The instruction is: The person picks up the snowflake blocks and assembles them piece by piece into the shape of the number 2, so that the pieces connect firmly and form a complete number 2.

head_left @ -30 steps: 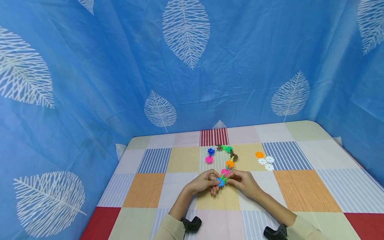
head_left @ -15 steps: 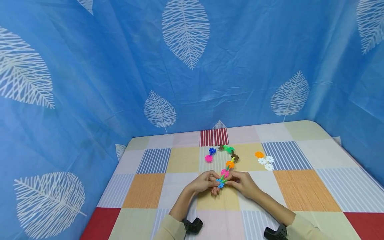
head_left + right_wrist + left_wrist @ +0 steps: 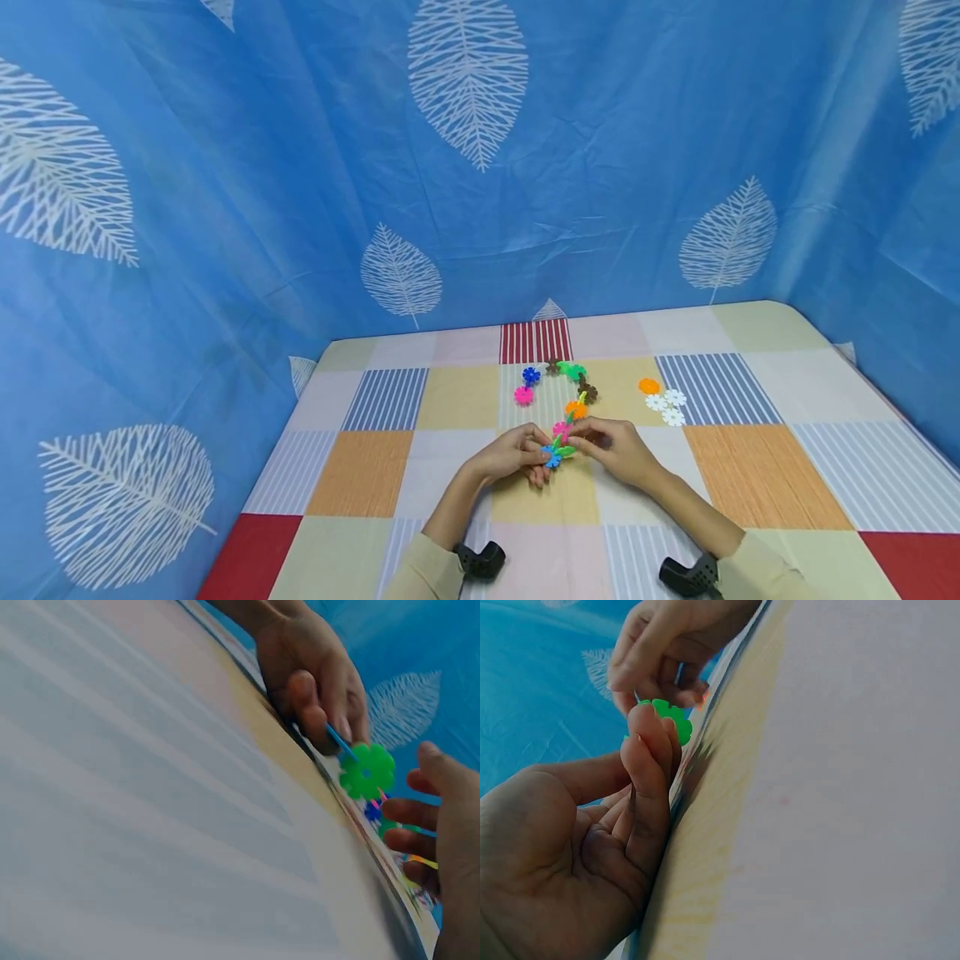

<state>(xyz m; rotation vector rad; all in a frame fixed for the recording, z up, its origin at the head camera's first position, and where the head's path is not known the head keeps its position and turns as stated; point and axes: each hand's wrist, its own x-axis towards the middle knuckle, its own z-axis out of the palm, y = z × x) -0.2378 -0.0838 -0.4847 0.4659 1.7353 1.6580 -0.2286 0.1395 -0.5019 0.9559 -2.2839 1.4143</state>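
Note:
A chain of interlocking plastic flower discs lies on the cloth. At its near end a light blue disc (image 3: 552,460) is joined to a green disc (image 3: 367,772). My left hand (image 3: 513,454) pinches the light blue disc between thumb and fingers, and the green one stands up beyond those fingertips. My right hand (image 3: 617,450) is close on the right with bent fingers; in the right wrist view its thumb and fingertips are apart from the green disc. Its fingertips are right by the pink disc (image 3: 561,430), just farther along the chain.
The chain curves away through an orange disc (image 3: 576,409), a brown disc (image 3: 588,392), and green and blue discs to a pink end disc (image 3: 523,396). Loose white discs (image 3: 673,415) and an orange disc (image 3: 648,386) lie right. A blue leaf-print curtain (image 3: 570,208) borders the table.
My right hand has let go of the green disc and shifted slightly up toward the pink one. My left hand keeps its hold on the light blue disc.

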